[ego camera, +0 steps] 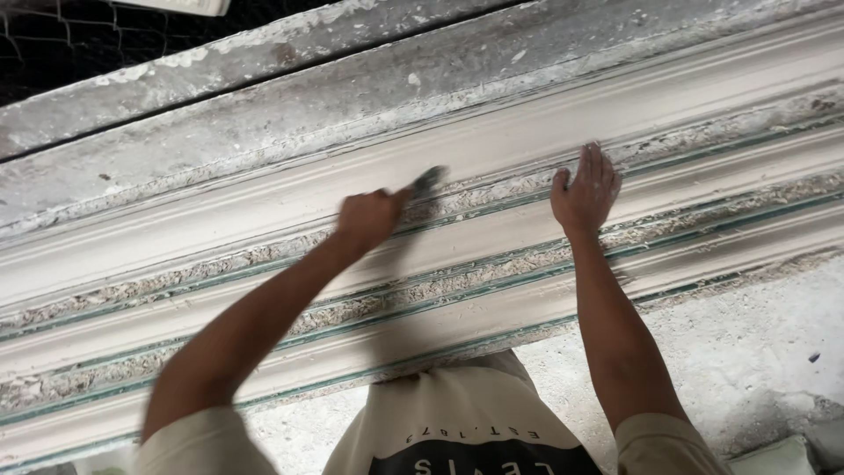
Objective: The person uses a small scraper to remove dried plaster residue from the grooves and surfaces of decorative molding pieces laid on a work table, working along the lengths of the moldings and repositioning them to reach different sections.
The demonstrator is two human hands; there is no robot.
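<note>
Long white plaster mouldings [492, 141] lie side by side, running diagonally across the view, with rough crusted strips and thin green lines between them. My left hand [367, 220] is closed around a small dark tool [429, 181], whose tip touches a moulding; the tool is blurred and I cannot tell its kind. My right hand [585, 192] lies flat, fingers apart, pressed on the moulding to the right of the tool. Both forearms reach up from the bottom of the view.
A grey, plaster-spattered board [264, 105] runs along the far side of the mouldings. Beyond it is dark wire mesh [53, 44]. A rough pale concrete floor [747, 352] lies at the lower right. My beige shirt [457, 413] fills the bottom centre.
</note>
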